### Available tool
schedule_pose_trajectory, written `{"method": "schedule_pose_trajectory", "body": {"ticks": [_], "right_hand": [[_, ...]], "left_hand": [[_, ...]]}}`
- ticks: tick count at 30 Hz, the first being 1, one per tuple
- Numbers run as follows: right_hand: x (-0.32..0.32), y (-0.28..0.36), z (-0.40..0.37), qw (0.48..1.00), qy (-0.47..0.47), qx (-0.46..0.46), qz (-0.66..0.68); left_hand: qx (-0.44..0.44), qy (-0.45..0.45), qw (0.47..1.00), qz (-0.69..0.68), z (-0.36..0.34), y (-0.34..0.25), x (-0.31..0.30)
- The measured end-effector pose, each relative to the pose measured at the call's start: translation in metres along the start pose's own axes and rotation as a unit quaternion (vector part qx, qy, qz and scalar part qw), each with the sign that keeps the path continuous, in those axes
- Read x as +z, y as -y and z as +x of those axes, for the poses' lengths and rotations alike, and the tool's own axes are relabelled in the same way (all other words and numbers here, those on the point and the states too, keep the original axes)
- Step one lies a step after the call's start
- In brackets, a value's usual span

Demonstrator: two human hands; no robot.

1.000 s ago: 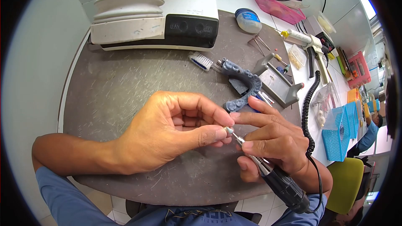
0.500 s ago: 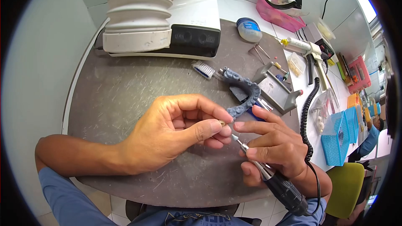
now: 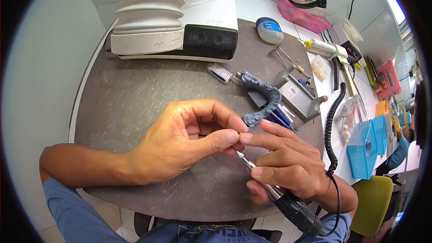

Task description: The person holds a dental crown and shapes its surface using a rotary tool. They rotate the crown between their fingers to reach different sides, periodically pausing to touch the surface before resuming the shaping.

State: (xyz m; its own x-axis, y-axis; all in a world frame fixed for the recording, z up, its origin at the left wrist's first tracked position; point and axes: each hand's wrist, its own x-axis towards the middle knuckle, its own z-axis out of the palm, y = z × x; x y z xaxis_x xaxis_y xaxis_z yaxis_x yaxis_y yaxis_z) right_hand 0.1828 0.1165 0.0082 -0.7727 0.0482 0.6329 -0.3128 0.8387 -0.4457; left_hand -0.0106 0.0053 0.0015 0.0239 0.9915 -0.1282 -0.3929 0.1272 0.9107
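Thumb and forefinger of my left hand point(image 3: 193, 139) are pinched on a small gold-coloured dental crown point(image 3: 239, 133), mostly hidden by the fingertips. My right hand point(image 3: 288, 162) is wrapped round a rotary handpiece point(image 3: 294, 211), black at the rear with a metal nose. A pale pointed bur point(image 3: 240, 155) sticks out of the nose, just below the left fingertips and apart from the crown. My right forefinger reaches the left fingertips at the crown. Behind the hands lies a grey dental arch model point(image 3: 271, 96), with a blue-handled object partly under it.
A white suction unit point(image 3: 209, 13) with a ribbed hose stands at the back left. Near the model are a brush point(image 3: 219, 73) and a grey metal holder point(image 3: 297, 94). A coiled cord point(image 3: 330, 130) runs down the right, beside blue baskets point(image 3: 362, 153). Another person sits far right.
My right hand and the handpiece have shifted left, bringing the bur below the left fingertips. My right forefinger now meets the crown area. The left hand has barely moved.
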Motion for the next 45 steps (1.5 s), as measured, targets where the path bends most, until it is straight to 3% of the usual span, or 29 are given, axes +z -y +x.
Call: {"method": "schedule_pose_trajectory", "body": {"ticks": [7,20,37,40,42,45], "right_hand": [[0.0005,0.0004,-0.0001,1.000,0.003,-0.003,-0.011],[-0.0045,-0.0002,-0.0001,1.000,-0.008,0.012,-0.004],[-0.0007,-0.0083,-0.0005,0.999,-0.045,0.020,0.014],[-0.0024,-0.0084,-0.0022,0.999,0.012,0.035,0.002],[0.0013,-0.0088,-0.0004,0.999,-0.044,0.020,0.014],[-0.0010,-0.0073,0.0012,0.999,-0.029,0.023,0.005]], "left_hand": [[-0.033,-0.020,0.999,-0.020,-0.0008,-0.0041,0.0018],[-0.017,-0.025,0.999,-0.018,-0.0010,-0.0023,0.0021],[-0.038,0.024,0.999,-0.017,-0.0013,-0.0058,0.0013],[-0.054,0.022,0.998,-0.018,-0.0014,-0.0065,0.0010],[-0.057,0.020,0.998,-0.017,-0.0016,-0.0070,0.0013],[-0.054,0.022,0.998,-0.017,-0.0010,-0.0058,0.0013]]}}
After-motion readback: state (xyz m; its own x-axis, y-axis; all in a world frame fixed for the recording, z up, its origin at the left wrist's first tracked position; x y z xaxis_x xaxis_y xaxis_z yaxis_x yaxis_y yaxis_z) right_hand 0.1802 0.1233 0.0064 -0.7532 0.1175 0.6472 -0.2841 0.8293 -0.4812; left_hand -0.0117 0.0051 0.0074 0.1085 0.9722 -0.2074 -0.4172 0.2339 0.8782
